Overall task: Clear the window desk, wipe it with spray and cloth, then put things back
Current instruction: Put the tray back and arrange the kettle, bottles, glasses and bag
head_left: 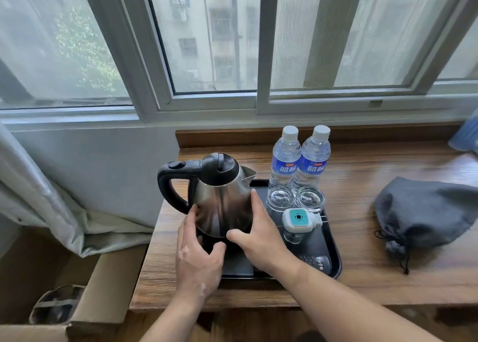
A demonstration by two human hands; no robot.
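A steel kettle with a black lid and handle stands at the left end of a black tray on the wooden window desk. My left hand grips the kettle's lower left side and its black base. My right hand presses on the kettle's right side, thumb at the bottom edge. On the tray also stand two water bottles, two upturned glasses, a white and teal plug-in device and a dark remote.
A dark drawstring bag lies on the desk to the right. A blue object sits at the far right edge. An open cardboard box stands on the floor to the left, below a grey curtain. The window is directly behind.
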